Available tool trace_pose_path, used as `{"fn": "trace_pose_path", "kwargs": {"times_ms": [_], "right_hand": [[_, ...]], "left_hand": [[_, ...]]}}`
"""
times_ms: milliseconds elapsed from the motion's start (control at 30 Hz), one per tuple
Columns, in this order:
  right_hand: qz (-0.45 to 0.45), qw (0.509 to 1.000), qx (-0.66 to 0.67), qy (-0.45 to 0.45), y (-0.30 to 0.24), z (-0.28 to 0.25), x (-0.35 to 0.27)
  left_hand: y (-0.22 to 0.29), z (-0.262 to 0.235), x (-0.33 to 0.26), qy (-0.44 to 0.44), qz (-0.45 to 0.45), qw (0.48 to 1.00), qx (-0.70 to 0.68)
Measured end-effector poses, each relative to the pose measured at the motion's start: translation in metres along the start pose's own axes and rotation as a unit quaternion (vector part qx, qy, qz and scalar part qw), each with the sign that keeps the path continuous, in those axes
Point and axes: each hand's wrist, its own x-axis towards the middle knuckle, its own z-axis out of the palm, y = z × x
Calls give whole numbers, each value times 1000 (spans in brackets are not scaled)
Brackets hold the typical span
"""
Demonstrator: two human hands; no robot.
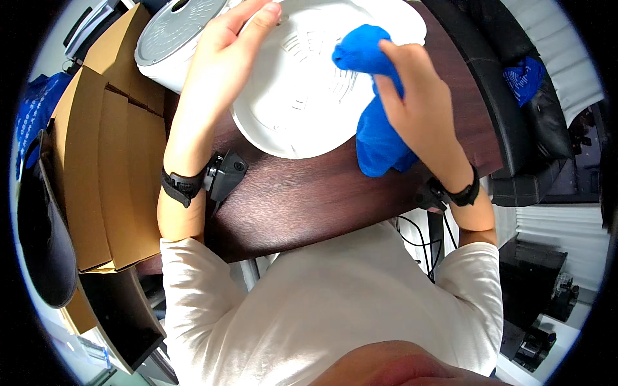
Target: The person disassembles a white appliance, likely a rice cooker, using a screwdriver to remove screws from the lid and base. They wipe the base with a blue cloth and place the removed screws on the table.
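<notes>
A round, shallow white plastic tray (296,135) with rings of small slots in its middle is above the dark wood table. At its upper left edge, my left hand (235,35) is closed on the rim, the thumb lying on the inner side. My right hand (418,90) grips a bright blue cloth (380,138). One bunched end of the cloth pokes out past my fingers over the tray, and the rest hangs down beside the tray's right edge. Black straps with small black devices circle both my wrists.
Left of the tray stands a white round appliance (183,32) with a grey ribbed top. An open cardboard box (116,174) is by my left arm. Beyond the right edge of the wooden table (290,199) is a black sofa (476,77). Black cables (418,244) hang below the table.
</notes>
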Motion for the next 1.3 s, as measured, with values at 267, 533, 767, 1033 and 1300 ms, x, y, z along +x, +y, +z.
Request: {"fn": "trace_pose_path", "kwargs": {"times_ms": [267, 533, 767, 1033, 1300], "right_hand": [[-118, 958, -55, -256, -18, 23, -26], [-28, 998, 32, -50, 0, -7, -6], [-2, 975, -169, -145, -1, 21, 3], [-116, 951, -132, -255, -3, 33, -22], [-109, 945, -6, -310, 4, 33, -40]], "left_hand": [[-7, 6, 0, 51, 36, 996, 67], [1, 0, 1, -7, 10, 998, 68], [-4, 12, -2, -47, 39, 995, 82], [-27, 21, 0, -53, 37, 991, 117], [-28, 12, 6, -40, 3, 990, 132]]}}
